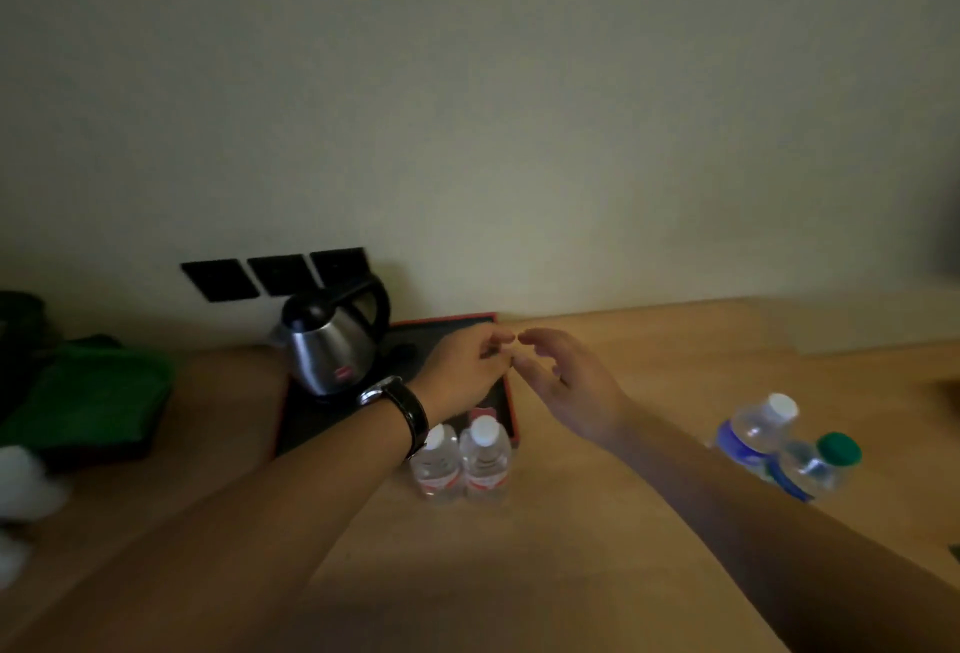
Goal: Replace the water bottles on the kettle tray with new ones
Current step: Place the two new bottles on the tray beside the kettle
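Note:
A black kettle tray with a red rim [511, 405] lies on the wooden desk against the wall, with a steel kettle [332, 346] at its back left. Two small clear bottles with white caps and red labels [436, 463] [485, 460] stand upright side by side on the desk just off the tray's near right corner. Two other bottles, one white-capped with a blue label [753, 437] and one green-capped [818, 463], stand on the desk at the right. My left hand [465, 374], wearing a watch, hovers over the tray. My right hand [563, 382] hovers beside it, fingertips nearly touching. Both hold nothing.
A green folded cloth [88, 403] lies on a dark item at the left. White blurred objects [26, 486] sit at the near left edge. Three black wall sockets [275, 273] are behind the kettle. A small red-and-white packet [482, 412] lies at the tray's near edge.

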`<control>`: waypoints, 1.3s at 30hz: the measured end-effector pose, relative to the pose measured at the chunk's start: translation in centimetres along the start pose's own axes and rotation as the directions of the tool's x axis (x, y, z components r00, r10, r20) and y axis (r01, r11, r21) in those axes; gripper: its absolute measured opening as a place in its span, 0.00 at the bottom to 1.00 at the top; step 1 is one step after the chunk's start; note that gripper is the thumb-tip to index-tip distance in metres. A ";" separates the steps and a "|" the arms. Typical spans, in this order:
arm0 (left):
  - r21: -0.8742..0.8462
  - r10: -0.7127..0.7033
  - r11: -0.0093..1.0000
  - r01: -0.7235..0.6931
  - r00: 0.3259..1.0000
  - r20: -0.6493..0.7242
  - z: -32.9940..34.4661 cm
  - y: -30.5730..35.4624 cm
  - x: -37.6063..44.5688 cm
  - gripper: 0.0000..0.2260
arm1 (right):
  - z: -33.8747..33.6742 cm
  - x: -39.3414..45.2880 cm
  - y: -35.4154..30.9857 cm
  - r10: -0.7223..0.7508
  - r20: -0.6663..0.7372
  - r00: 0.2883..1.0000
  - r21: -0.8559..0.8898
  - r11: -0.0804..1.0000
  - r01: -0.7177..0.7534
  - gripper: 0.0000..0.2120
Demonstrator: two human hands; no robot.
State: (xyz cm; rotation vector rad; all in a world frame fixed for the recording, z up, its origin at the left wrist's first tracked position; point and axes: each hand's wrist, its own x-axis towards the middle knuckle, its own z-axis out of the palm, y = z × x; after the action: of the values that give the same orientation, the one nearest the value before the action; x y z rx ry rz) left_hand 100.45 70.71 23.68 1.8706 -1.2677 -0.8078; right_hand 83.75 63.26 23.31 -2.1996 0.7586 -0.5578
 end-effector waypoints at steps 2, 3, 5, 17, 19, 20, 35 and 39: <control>0.011 -0.031 0.999 0.032 0.999 -0.041 -1.9 -1.7 -1.6 0.12 | 1.9 0.3 -0.7 -0.020 0.117 0.993 0.026 0.999 0.017 0.18; 0.006 -0.052 0.999 0.052 0.997 -0.057 -2.7 -2.5 -2.5 0.12 | 2.8 0.3 -0.8 -0.018 0.174 0.985 0.030 0.999 0.013 0.19; -0.013 -0.100 0.995 0.099 0.992 -0.073 -3.7 -3.9 -4.2 0.14 | 4.1 0.1 -0.9 -0.001 0.276 0.961 0.011 1.000 -0.002 0.22; -0.050 -0.186 0.981 0.188 0.982 0.036 -1.9 -9.2 -8.2 0.22 | 5.6 0.2 1.2 -0.001 0.462 0.887 -0.135 0.988 0.072 0.22; -0.059 -0.188 0.980 0.188 0.982 0.008 -1.6 -9.3 -8.1 0.21 | 5.6 0.3 1.5 0.009 0.449 0.894 -0.133 0.990 0.057 0.23; -0.064 -0.192 0.979 0.192 0.981 0.000 -1.5 -9.3 -8.1 0.21 | 5.7 0.3 1.8 0.020 0.449 0.893 -0.116 0.993 0.036 0.23; -0.033 -0.100 0.994 0.100 0.995 -0.012 -3.8 -7.5 -5.8 0.08 | 5.3 2.4 1.8 0.040 0.315 0.948 0.159 0.983 -0.094 0.11; 0.027 -0.055 0.998 0.058 0.992 -0.114 -6.2 -6.0 -2.2 0.10 | 3.4 6.3 1.1 -0.046 0.223 0.974 0.123 0.992 0.019 0.10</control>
State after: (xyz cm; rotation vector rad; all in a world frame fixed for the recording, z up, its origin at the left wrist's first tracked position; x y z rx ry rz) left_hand 107.73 75.60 22.29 1.9555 -1.1669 -0.7048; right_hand 89.97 60.22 21.28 -2.1222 0.5555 -0.3517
